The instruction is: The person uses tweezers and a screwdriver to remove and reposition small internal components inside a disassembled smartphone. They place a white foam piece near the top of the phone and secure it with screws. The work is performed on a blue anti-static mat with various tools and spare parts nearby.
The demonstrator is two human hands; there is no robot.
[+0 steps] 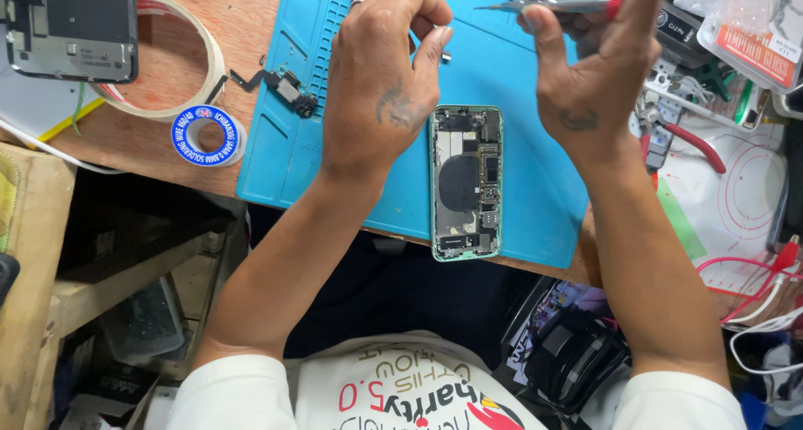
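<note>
The right hand [585,70] is closed around a slim screwdriver [552,5] with a red band, its tip pointing left. The left hand [381,70] pinches a tiny part [446,56] between fingertips; what it is cannot be told. Both hover above one opened phone [466,181], back up, innards showing, on a blue mat [535,171]. Left of the phone lie one loose camera part [280,89], one solder spool [207,135] and one tape roll [167,58] on the worktop [242,12].

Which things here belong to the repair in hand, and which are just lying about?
In hand:
left hand pinching a tiny part
right hand holding a screwdriver
opened phone on blue work mat

Lying about:
tape roll
solder wire spool
loose phone component
red-handled pliers
</note>
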